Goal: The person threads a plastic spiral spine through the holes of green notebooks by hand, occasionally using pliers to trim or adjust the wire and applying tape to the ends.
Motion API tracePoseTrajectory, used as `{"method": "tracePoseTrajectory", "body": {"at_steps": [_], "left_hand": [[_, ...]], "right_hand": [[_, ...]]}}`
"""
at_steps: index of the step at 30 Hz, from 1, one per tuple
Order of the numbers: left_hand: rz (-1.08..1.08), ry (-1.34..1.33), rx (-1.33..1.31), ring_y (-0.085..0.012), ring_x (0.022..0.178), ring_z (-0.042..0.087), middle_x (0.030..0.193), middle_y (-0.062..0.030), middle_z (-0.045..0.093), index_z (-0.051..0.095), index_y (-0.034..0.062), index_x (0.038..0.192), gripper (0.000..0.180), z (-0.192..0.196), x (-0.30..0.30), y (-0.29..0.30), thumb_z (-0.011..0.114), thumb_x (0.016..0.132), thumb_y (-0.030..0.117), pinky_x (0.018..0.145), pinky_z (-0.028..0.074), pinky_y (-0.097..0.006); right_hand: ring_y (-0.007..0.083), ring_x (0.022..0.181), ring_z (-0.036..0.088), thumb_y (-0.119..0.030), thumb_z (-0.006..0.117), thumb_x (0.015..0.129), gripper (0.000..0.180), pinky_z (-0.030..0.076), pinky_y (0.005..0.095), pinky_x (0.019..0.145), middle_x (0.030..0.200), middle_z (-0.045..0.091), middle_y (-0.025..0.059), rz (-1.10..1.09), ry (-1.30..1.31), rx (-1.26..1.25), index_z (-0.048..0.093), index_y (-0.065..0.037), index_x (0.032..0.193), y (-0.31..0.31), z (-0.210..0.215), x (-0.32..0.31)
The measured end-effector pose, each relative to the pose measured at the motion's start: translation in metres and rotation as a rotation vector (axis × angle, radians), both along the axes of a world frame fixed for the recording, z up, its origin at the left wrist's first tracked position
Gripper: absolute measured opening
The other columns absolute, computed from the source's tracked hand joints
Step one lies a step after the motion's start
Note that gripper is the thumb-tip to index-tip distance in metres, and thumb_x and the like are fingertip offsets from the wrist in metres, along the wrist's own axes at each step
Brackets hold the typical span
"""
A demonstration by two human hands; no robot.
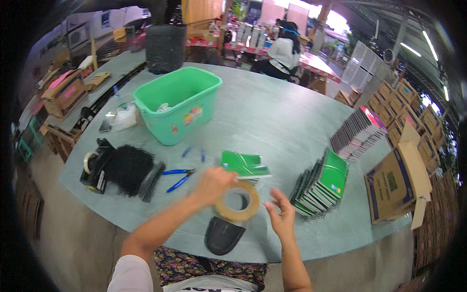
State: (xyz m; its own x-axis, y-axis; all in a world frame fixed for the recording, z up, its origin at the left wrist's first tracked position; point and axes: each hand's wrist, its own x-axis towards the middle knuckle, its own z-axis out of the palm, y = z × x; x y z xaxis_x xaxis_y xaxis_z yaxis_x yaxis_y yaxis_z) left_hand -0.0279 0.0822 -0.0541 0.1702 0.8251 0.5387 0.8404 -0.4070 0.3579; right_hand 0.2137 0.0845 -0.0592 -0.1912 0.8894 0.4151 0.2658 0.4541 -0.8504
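- Left hand (pixel 216 185): blurred, fingers bent at the tape roll (pixel 253 202) and near edge of the green notebook (pixel 243 163); can't tell grip.
- Right hand (pixel 282 216): fingers spread, nothing held, just right of roll.
- Notebook: ahead of both hands on counter (pixel 277 124), long axis roughly left-right; left hand nearer.
- Roll: between hands, partly in front of notebook; dark pad (pixel 224 236) nearer the body.
- Blue-handled cutters (pixel 179 179), black mesh-like pile (pixel 129 170) left of left hand; notebook stack (pixel 335 173) right of right hand.
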Motion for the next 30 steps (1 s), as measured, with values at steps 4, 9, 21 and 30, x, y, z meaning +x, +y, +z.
{"method": "tracePoseTrajectory", "body": {"at_steps": [4, 9, 21, 30], "left_hand": [[-0.151, -0.664, -0.379, -0.0230, 0.076, 0.063, 0.078, -0.0130, 0.064, 0.064, 0.0029, 0.096, 0.021, 0.010, 0.041, -0.059, 0.057, 0.089, 0.022, 0.067, 0.047, -0.037], [-0.020, -0.619, -0.466, -0.0252, 0.075, 0.064, 0.081, -0.0152, 0.064, 0.063, 0.0014, 0.095, 0.023, -0.006, 0.000, -0.087, 0.060, 0.087, 0.022, 0.069, 0.049, -0.036], [0.856, 0.174, -0.301, -0.0304, 0.084, 0.060, 0.087, -0.0148, 0.060, 0.058, 0.0001, 0.084, 0.019, -0.060, -0.146, -0.092, 0.064, 0.080, 0.017, 0.072, 0.050, -0.040], [0.518, -0.145, -0.238, -0.0391, 0.090, 0.057, 0.102, -0.0228, 0.056, 0.046, 0.0039, 0.123, 0.042, -0.015, -0.091, -0.097, 0.052, 0.082, 0.011, 0.075, 0.047, -0.045]], "right_hand": [[0.0109, 0.081, 0.060, -0.006, 0.064, 0.084, 0.015, 0.047, 0.0254, 0.075, 0.091, 0.066, 0.0045, 0.187, 0.729, -0.561, 0.062, 0.001, 0.098, 0.015, -0.007, -0.017], [0.0097, 0.074, 0.059, -0.004, 0.067, 0.080, 0.015, 0.046, 0.0232, 0.070, 0.084, 0.067, 0.0045, 0.369, 0.364, -0.491, 0.064, 0.002, 0.094, 0.013, 0.025, -0.031], [0.0321, 0.071, 0.063, -0.019, 0.069, 0.075, 0.021, 0.047, 0.0427, 0.061, 0.076, 0.065, 0.0115, 0.239, -0.835, 0.122, 0.064, -0.013, 0.095, 0.000, 0.045, -0.093], [0.0321, 0.074, 0.063, -0.012, 0.066, 0.076, 0.019, 0.049, 0.0408, 0.068, 0.078, 0.065, 0.0128, 0.290, -0.543, 0.295, 0.065, -0.009, 0.095, -0.007, 0.046, -0.099]]}}
